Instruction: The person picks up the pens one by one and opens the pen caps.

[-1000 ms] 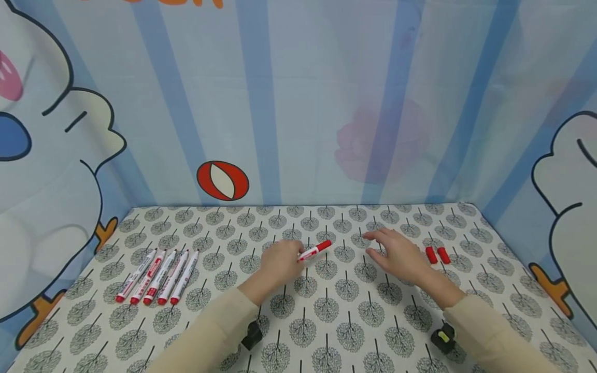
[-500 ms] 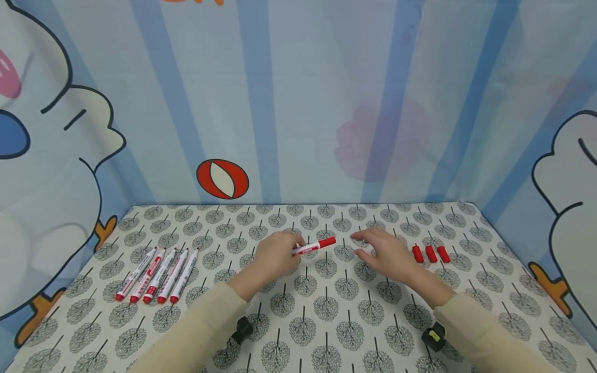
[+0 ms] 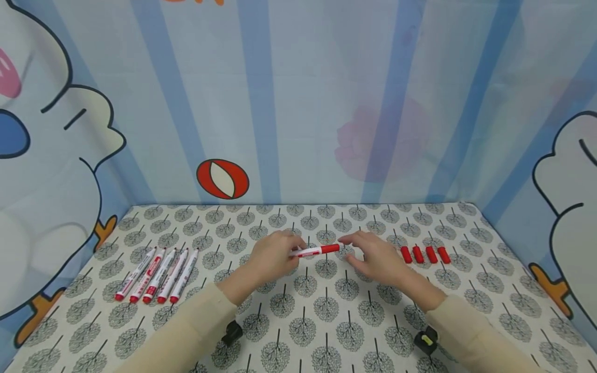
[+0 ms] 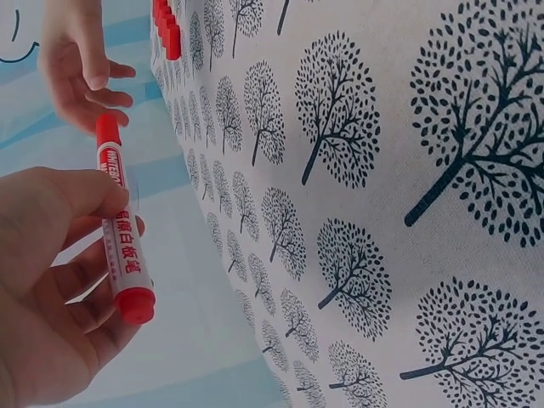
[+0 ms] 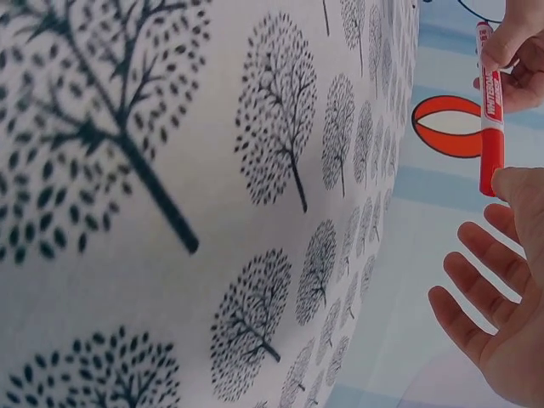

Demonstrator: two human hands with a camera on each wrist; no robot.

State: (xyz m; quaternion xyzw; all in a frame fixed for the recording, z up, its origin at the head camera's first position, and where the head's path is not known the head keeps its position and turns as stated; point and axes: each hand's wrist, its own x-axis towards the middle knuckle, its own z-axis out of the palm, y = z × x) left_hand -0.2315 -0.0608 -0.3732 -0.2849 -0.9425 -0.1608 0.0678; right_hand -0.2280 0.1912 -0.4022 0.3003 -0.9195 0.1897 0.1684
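Observation:
A white whiteboard marker (image 3: 310,252) with a red cap lies across the grip of my left hand (image 3: 275,255), pinched between thumb and fingers. Its capped end points right, toward my other hand, and the red end plug shows in the left wrist view. My right hand (image 3: 377,257) has its fingers spread and relaxed, holding nothing. The fingertips are right at the red cap (image 5: 491,161) in the right wrist view. Several loose red caps (image 3: 418,254) lie in a row on the cloth just beyond the right hand.
Several uncapped white markers (image 3: 164,277) lie side by side at the left of the table, dark tips pointing away. A tree-patterned cloth (image 3: 350,334) covers the table. Behind it hangs a striped blue curtain (image 3: 308,103) with cartoon figures.
My right hand has moved left to the marker's cap, uncovering more of the loose caps. My left hand has drawn slightly left, and the marker has turned more level.

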